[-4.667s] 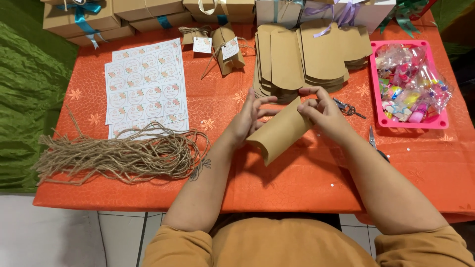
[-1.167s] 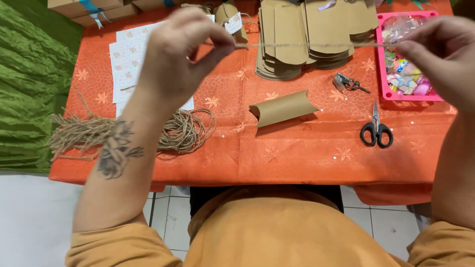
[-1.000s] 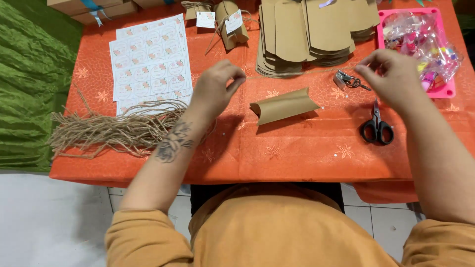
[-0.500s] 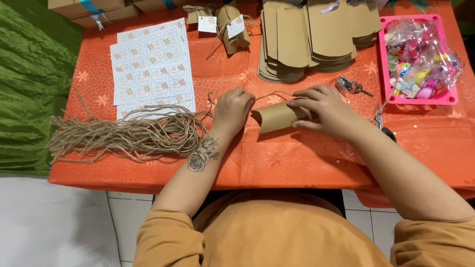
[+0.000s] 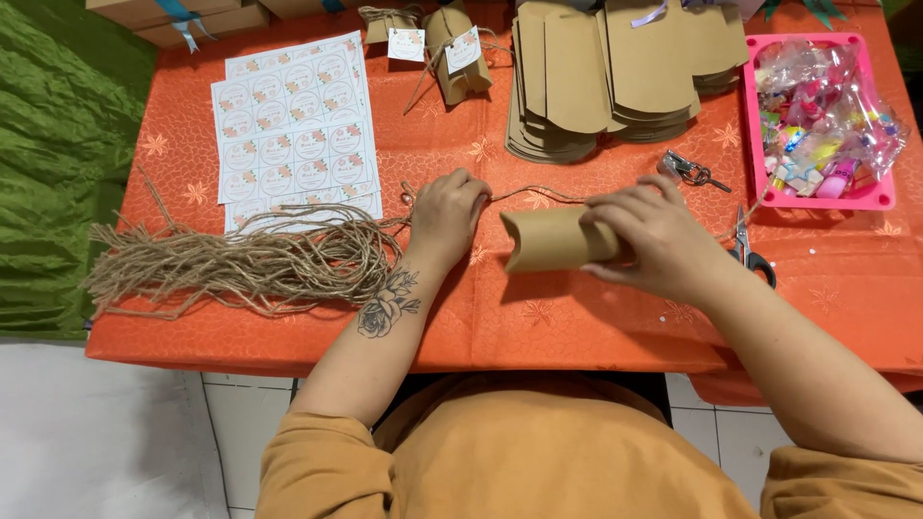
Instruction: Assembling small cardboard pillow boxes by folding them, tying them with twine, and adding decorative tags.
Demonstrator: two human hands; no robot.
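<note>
My right hand (image 5: 649,235) clasps the kraft pillow box (image 5: 556,240), and my left hand (image 5: 444,213) pinches the jute twine (image 5: 538,195). Half a second ago both hands crowded the box; now the left has drawn back, stretching twine behind it. The box lies curved, untied, mid-table, near the front edge of the orange tablecloth (image 5: 596,327).

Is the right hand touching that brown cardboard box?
Touching. The head view shows the right hand wrapped over one end of the brown pillow box, fingers pressed against it.
</note>
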